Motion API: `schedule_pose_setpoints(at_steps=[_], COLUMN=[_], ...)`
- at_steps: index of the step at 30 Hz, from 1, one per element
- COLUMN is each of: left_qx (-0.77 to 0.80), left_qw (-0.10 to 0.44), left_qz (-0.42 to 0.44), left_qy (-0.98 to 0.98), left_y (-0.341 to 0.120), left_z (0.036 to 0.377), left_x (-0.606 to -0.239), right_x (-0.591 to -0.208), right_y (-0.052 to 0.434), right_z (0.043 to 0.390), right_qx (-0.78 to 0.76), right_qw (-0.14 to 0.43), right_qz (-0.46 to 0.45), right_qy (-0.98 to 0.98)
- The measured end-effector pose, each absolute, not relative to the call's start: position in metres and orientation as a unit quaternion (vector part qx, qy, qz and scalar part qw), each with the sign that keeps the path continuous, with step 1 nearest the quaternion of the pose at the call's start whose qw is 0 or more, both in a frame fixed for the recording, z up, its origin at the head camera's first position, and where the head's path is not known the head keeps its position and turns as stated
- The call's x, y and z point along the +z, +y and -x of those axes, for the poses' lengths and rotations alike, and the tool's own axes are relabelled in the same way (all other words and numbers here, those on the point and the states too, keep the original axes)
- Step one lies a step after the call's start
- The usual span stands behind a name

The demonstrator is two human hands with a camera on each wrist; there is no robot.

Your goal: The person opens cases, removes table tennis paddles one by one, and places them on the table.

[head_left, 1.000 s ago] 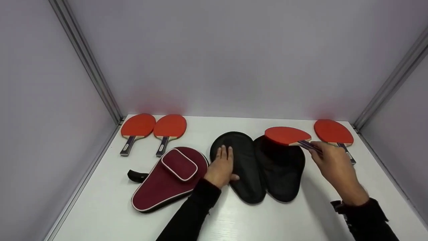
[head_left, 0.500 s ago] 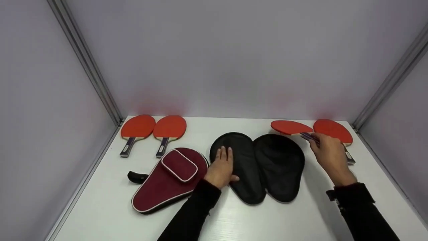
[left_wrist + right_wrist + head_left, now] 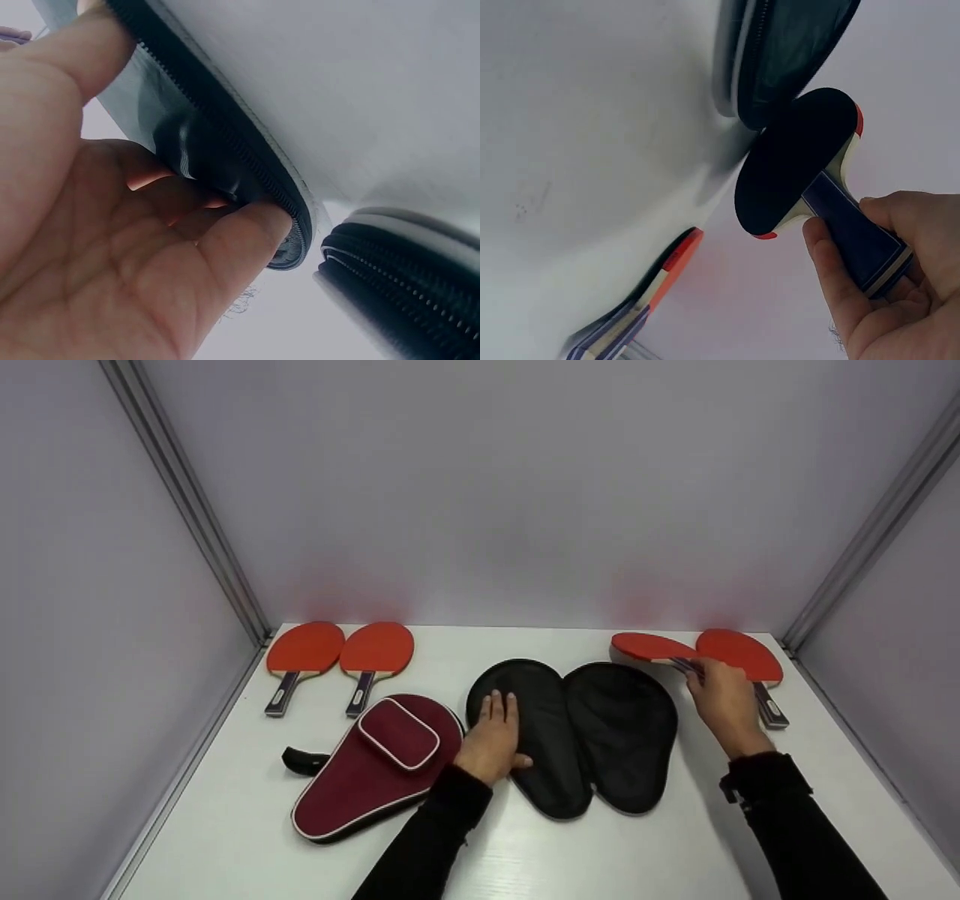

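Observation:
A black zip-edged paddle case (image 3: 626, 735) lies spread wide, its two halves side by side with the dark inside up. My left hand (image 3: 491, 742) rests on its left half with straight fingers; in the left wrist view the little finger reaches the zipper (image 3: 247, 150). By its blue-striped handle (image 3: 847, 229), my right hand (image 3: 727, 705) grips a table tennis paddle (image 3: 646, 646) beyond the case's right half. Its red face is up in the head view, and the right wrist view shows its black underside. Another red paddle (image 3: 739, 652) lies just right of it.
A closed maroon paddle case (image 3: 360, 787) with white piping lies left of my left hand, a black strap (image 3: 304, 761) sticking out. Two red paddles (image 3: 306, 649) lie at the back left of the white table (image 3: 525, 855). Pale panels (image 3: 480, 495) stand behind and beside it.
The right hand has carried its paddle from over the black case's right half back toward the table's rear edge, lowering it. The left hand stays on the case.

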State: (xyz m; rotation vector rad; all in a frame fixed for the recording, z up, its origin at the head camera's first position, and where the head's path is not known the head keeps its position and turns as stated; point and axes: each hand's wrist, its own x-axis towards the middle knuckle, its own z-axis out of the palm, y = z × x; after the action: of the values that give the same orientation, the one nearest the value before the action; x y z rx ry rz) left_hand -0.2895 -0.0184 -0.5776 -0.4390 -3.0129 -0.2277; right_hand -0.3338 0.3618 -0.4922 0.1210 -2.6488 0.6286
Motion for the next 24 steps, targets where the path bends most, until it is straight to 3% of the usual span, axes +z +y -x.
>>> schedule_pose_setpoints(at_steps=[24], left_qx=[-0.126], left_qw=[0.009], left_qz=[0.135], left_qy=[-0.983], left_y=[-0.02], left_z=[0.286], left_x=[-0.567], right_x=[-0.506], right_y=[0.371], right_z=[0.345], right_qx=[0.169], right_qw=[0.045], right_qz=[0.0], right_qy=[-0.985])
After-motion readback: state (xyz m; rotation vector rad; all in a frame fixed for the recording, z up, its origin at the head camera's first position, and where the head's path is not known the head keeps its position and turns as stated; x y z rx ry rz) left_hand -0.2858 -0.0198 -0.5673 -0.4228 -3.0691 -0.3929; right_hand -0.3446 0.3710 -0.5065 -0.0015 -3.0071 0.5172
